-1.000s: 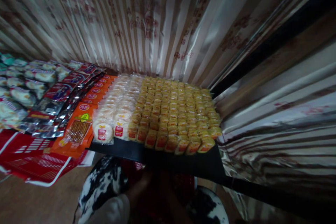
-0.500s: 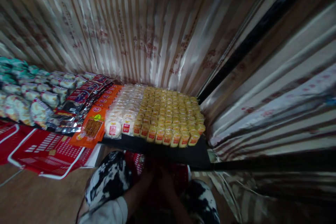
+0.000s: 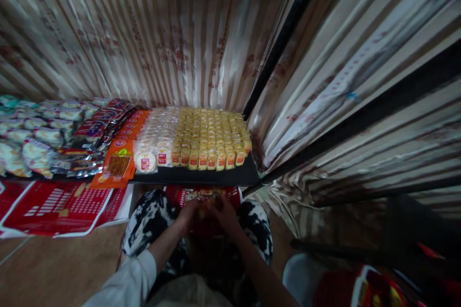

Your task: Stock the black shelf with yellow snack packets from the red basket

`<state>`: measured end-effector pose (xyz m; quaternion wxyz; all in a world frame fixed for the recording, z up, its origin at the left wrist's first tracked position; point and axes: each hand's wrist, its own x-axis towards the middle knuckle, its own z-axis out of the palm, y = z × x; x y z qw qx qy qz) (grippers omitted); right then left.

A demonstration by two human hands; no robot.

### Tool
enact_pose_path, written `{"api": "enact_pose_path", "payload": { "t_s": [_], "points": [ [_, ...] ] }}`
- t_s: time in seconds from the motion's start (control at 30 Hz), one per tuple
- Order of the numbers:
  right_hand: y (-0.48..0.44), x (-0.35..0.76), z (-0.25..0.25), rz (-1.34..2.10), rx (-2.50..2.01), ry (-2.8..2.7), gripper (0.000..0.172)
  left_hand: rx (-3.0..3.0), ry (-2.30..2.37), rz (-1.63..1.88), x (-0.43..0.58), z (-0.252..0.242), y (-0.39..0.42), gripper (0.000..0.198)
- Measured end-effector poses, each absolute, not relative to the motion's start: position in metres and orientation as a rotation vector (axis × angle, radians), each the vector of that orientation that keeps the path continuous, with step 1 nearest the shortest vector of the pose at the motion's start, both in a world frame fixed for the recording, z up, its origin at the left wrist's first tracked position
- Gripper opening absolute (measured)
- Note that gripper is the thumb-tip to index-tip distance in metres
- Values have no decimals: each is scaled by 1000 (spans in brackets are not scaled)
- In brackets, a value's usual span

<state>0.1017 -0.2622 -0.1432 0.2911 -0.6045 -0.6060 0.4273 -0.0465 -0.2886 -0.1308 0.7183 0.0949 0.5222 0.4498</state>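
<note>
My left hand (image 3: 189, 215) and my right hand (image 3: 222, 213) are close together over a red basket (image 3: 235, 196) between my knees, below the front edge of a black shelf (image 3: 201, 177). Both have their fingers curled in, around small brownish things too dark to make out. Several wrapped pieces show inside the basket. Above, on the shelf, stand rows of yellow-wrapped snacks (image 3: 212, 139) with red labels. Left of them are clear-wrapped white round crackers (image 3: 146, 160), then an orange snack bag (image 3: 120, 160).
Dark foil packets (image 3: 104, 124) and white snack packs (image 3: 38, 156) fill the shelf's left part. A red shopping basket (image 3: 68, 211) lies below on the left. Striped sheeting (image 3: 162, 33) hangs behind, with a black post (image 3: 277, 48). At lower right is a red package (image 3: 374, 288).
The view has swung right and down, so the shelf sits further left and higher. My hands have come up from the dark into sight over the basket, fingers curled.
</note>
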Motion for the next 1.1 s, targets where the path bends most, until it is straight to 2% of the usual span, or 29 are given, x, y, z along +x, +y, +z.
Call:
{"api": "enact_pose_path", "payload": {
  "t_s": [0.23, 0.53, 0.73, 0.97, 1.1],
  "points": [
    [-261, 103, -124, 1353, -1405, -1351, 46, 237, 1076, 1019, -52, -96, -283, 18],
    [-261, 100, -115, 1466, -1350, -882, 50, 407, 1165, 1115, -47, -73, -279, 25],
    [-260, 101, -110, 1427, -1297, -789, 59, 454, 1225, 1095, -38, -63, -270, 19],
    [-258, 103, -86, 1472, -1122, -697, 51, 277, 1056, 1203, -6, -63, -261, 21],
    [-254, 109, -79, 1314, -1153, -695, 62, 264, 1010, 1216, 15, -60, -254, 20]
  ]
}}
